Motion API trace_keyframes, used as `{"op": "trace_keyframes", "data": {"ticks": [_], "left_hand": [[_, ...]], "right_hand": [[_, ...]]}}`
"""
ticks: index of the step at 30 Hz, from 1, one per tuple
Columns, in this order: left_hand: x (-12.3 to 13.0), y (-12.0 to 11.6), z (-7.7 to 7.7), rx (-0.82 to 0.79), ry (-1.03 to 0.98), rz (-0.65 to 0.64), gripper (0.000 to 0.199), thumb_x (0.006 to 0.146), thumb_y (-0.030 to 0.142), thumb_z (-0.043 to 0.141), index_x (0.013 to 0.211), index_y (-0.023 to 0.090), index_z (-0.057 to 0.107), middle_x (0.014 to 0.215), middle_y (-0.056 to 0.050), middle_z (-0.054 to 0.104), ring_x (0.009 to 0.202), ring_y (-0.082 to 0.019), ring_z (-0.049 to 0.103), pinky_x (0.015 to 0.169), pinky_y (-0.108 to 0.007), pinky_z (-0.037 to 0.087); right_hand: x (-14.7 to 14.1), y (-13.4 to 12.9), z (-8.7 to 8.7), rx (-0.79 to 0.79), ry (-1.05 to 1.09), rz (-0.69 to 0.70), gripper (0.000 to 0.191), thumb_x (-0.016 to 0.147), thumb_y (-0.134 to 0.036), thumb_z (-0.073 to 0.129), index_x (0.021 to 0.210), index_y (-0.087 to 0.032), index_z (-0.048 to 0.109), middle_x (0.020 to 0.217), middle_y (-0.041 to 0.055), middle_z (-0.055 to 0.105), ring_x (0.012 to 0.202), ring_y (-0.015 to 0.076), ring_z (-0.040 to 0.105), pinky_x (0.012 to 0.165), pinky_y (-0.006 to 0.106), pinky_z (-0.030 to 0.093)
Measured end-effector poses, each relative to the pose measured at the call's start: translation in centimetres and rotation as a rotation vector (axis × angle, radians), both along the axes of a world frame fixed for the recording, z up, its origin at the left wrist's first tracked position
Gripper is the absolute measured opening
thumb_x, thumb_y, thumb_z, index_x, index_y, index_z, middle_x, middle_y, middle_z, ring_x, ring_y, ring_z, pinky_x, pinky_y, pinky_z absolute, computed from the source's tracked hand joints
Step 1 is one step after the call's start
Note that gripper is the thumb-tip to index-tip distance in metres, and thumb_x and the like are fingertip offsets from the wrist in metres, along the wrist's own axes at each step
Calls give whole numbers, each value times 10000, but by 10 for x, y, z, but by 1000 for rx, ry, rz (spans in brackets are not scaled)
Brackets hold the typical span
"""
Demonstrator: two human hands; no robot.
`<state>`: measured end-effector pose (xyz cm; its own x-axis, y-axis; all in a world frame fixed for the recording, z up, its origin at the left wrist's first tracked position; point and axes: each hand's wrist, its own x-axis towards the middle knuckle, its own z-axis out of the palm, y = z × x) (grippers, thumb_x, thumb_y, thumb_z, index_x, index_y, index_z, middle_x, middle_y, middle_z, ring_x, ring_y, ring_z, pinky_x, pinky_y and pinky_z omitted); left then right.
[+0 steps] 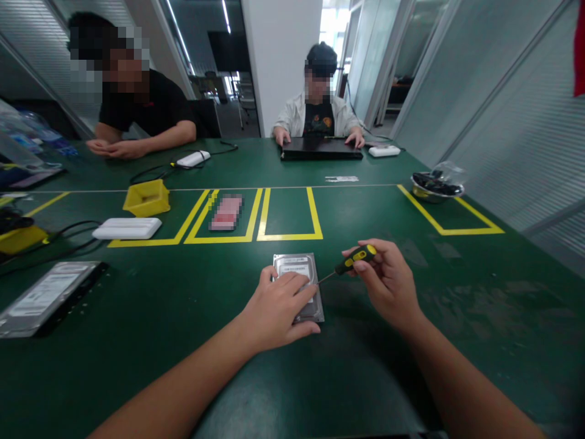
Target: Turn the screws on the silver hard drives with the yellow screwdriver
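A silver hard drive (312, 314) with a white label lies flat on the green table in front of me. My left hand (281, 308) grips it from the left, fingers across its top and thumb at the near edge, covering much of the label. My right hand (388, 280) pinches a black and yellow screwdriver (355, 260) by its handle. Its thin shaft points left and down, and the tip meets the drive's right side near my left fingertips. Whether a screw sits under the tip, I cannot tell.
At left lies a larger hard drive (50, 292). Beyond are white power banks (127, 228) with cables, a yellow bin (147, 198), a pink blurred item (226, 213) and a metal bowl (436, 187) of dark parts. Across the table, a person holds a black case (321, 148); another leans at left.
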<state>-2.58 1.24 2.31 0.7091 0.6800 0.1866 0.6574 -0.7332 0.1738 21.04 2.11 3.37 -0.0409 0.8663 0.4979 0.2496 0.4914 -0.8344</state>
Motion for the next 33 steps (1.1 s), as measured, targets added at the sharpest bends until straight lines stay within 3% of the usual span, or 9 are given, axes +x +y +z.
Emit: {"op": "trace_keyframes", "data": {"ticks": [13,24,28,33], "left_hand": [[0,0,1,14,7,0,597,828,629,612,1283,248,551,1218,-87,613,1120,-292,539,890,-442,272],[0,0,-2,7,-12,-5,595,834,629,606,1282,243,541,1198,-92,623,1121,-301,540,894,-456,264],[-1,0,-2,1,-12,-9,598,834,628,608,1285,242,532,1208,-85,620,1136,-299,534,897,-463,258],[-1,0,-1,0,-16,-13,589,838,633,596,1268,234,538,1214,-93,619,1136,-306,534,896,-472,260]], "right_hand": [[1,0,-3,17,-65,-18,290,934,-295,597,1195,-229,491,1048,68,716,863,167,719,730,321,615],[1,-7,4,100,-309,-36,354,940,-266,583,1277,-252,474,1082,56,721,904,171,720,791,304,583],[-2,-5,12,155,-418,-22,337,943,-274,576,1264,-248,476,1067,59,720,906,171,711,809,298,564],[-12,-5,33,231,-578,50,317,947,-257,541,1258,-213,499,1081,75,693,856,156,678,794,283,541]]}}
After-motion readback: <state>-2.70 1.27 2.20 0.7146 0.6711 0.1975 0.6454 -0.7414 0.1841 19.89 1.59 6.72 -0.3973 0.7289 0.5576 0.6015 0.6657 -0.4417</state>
